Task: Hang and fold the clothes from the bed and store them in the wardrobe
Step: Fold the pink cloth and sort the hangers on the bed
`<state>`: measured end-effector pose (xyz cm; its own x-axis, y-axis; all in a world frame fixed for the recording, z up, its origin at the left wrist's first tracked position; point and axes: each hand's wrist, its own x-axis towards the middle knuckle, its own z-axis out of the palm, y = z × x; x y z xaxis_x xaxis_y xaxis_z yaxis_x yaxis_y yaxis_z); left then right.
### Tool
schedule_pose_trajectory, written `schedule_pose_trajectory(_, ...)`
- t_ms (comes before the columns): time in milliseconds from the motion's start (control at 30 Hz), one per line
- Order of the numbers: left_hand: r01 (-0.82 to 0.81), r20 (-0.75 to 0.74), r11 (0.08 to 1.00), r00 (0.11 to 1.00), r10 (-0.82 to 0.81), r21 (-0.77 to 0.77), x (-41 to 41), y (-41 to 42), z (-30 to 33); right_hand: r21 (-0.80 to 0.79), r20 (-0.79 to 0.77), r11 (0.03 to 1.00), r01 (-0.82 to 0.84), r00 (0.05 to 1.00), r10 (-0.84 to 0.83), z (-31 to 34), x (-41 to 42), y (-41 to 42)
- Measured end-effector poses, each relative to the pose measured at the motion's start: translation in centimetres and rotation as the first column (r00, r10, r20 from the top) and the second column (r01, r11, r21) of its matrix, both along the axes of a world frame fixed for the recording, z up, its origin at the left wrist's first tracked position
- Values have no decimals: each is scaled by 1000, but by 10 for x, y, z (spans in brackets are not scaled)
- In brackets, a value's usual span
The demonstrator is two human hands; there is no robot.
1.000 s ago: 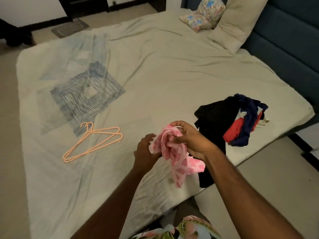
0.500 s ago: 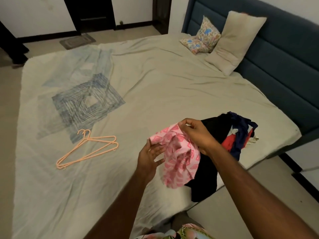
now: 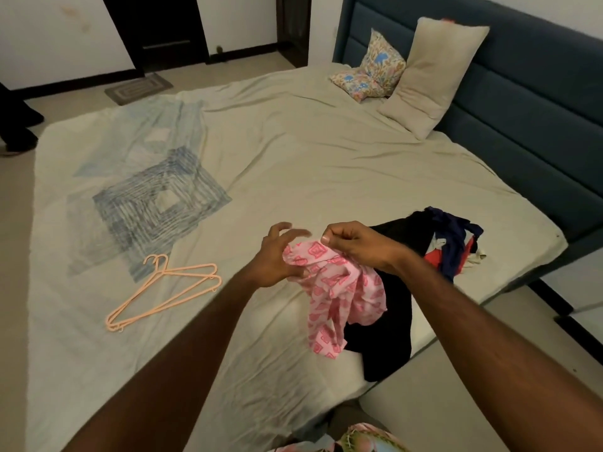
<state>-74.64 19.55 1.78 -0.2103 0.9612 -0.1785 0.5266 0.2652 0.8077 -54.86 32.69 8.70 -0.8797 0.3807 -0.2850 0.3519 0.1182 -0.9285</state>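
Observation:
A pink patterned garment (image 3: pixel 339 291) hangs above the bed's near edge. My right hand (image 3: pixel 355 244) pinches its top edge. My left hand (image 3: pixel 277 256) is beside it on the left, thumb against the cloth and fingers spread and blurred. A pile of black, navy and red clothes (image 3: pixel 437 252) lies on the bed (image 3: pixel 310 164) to the right, one black piece hanging over the edge. Peach plastic hangers (image 3: pixel 163 290) lie on the sheet to the left.
A beige pillow (image 3: pixel 430 76) and a floral cushion (image 3: pixel 372 73) lean on the blue headboard (image 3: pixel 528 102) at the back right. A dark doorway and a mat (image 3: pixel 137 88) are beyond the bed. Floor runs along the right side.
The garment has been shaken open from a bunch and hangs longer. My left hand has loosened from it and its fingers have spread. The view has tilted up.

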Motion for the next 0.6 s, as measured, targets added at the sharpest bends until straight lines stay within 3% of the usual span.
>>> schedule_pose_trajectory(67,82,31,997,996,-82,13,-10,4,12,6,11,1000,-28,1000,28,4,1,5)
schedule_pose_trajectory(133,92,163,995,982,-95,24,-18,4,32,54,57,997,-49,997,46,7,2,11)
schedule_pose_trajectory(233,15,259,993,965,-44,115,-34,7,66,272,107,960,-68,993,40,2,1,18)
schedule_pose_trajectory(300,3,243,986,969,-45,167,-42,12,92,463,59,886,35,996,-70,-6,-6,19)
schedule_pose_trajectory(367,-3,181,978,983,-35,209,-48,18,118,532,-64,819,216,974,-215,-10,-16,19)
schedule_pose_trajectory(433,-20,108,961,994,-11,275,-55,21,146,603,-230,708,369,930,-289,-4,-28,21)
schedule_pose_trajectory(533,-82,49,920,996,69,383,-69,23,190,686,-462,460,564,826,-324,24,-45,36)
schedule_pose_trajectory(600,-186,60,865,982,179,466,-81,25,216,708,-497,337,620,777,-387,47,-52,52)
